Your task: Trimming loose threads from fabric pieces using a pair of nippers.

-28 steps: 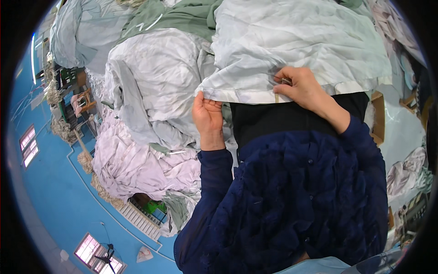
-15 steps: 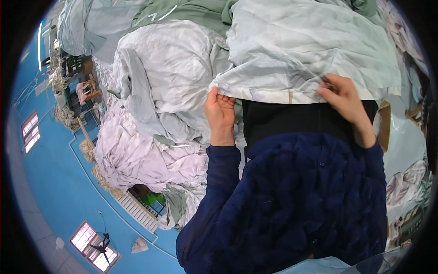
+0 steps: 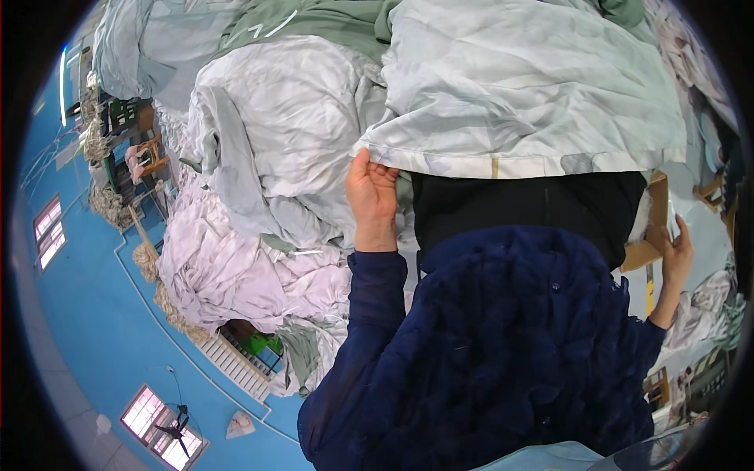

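A large whitish-green cloth (image 3: 526,86) lies across my lap, with a straight hem along its near edge. My left hand (image 3: 373,192) pinches the left corner of that hem, fingers curled under it and thumb on top. A short tan strip and a grey patch show on the hem. My right hand (image 3: 677,255) is away from the cloth, far to the right beside an open cardboard box (image 3: 650,235). One finger there stretches upward; the others are partly hidden. A thin pale line shows by its fingertip, too small to make out.
Heaped white cloth (image 3: 290,118) and pale pink cloth (image 3: 236,267) lie to the left, with green fabric (image 3: 314,23) behind. More crumpled cloth (image 3: 703,306) is at the right. A blue wall (image 3: 94,314) with windows stands far left.
My right hand has left the hem and swung right and down to beside the cardboard box. My left hand keeps its pinch on the corner. The view has shifted slightly.
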Action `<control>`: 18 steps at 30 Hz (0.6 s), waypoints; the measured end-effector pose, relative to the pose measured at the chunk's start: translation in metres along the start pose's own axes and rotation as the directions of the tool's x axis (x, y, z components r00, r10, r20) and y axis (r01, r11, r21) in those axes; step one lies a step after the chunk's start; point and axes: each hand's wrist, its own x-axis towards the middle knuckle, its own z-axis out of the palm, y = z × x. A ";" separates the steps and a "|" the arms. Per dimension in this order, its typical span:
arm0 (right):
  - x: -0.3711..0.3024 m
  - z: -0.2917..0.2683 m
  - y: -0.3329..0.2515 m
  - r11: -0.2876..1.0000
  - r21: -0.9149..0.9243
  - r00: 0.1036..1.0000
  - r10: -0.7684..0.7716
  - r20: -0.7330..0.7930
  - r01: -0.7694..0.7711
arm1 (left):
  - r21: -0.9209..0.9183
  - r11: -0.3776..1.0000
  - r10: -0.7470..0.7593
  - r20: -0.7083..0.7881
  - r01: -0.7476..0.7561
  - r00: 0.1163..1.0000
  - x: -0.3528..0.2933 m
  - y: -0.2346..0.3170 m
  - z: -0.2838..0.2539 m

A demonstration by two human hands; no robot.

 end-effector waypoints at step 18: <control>0.067 -0.016 -0.200 0.554 0.287 0.623 -0.668 -0.407 0.781 | 0.582 0.581 0.437 0.368 -0.569 0.821 -0.025 0.070 0.044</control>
